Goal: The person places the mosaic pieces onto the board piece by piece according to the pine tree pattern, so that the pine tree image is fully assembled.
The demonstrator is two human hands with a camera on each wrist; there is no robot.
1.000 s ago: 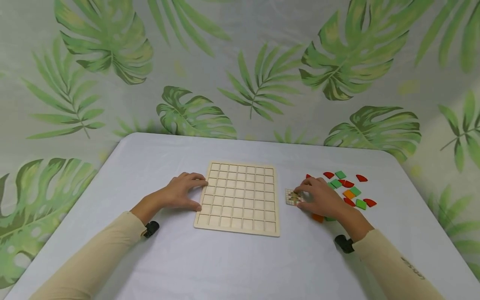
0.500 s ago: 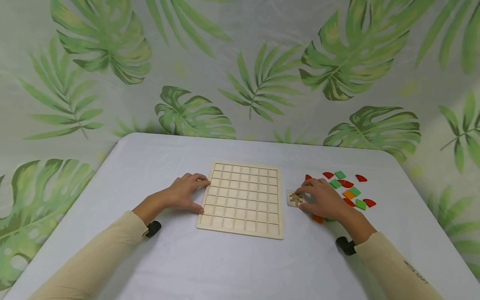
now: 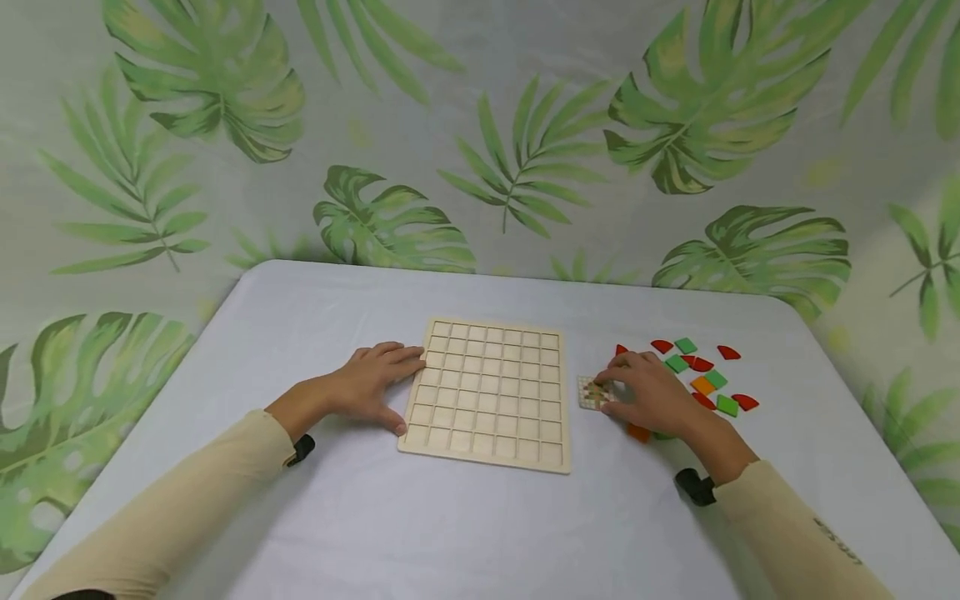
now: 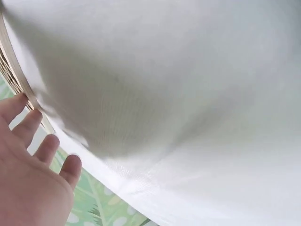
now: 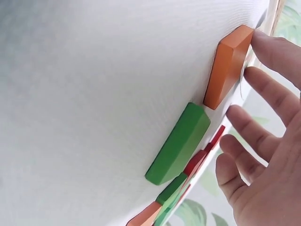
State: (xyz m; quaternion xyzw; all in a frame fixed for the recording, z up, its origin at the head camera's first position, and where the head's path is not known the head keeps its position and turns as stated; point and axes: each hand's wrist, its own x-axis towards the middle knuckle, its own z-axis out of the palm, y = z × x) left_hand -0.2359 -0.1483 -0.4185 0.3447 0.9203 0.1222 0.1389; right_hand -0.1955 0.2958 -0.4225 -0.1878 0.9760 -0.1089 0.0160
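Observation:
A square wooden board with a grid of shallow cells lies flat mid-table. My left hand touches its left edge with spread fingertips and thumb; in the left wrist view those fingers meet the board's edge. Right of the board lies a small gridded pattern card. Thumb and index finger of my right hand pinch it at its right side, covering part of it. Beside that hand, in the right wrist view, stand an orange block and a green block.
Loose red quarter-round tiles, green tiles and an orange tile lie scattered right of the right hand. A white cloth covers the table. Leaf-patterned fabric hangs behind the far edge.
The board has slid slightly right with my left hand against it, and the card has shifted a little right with my right hand. The view has also moved slightly.

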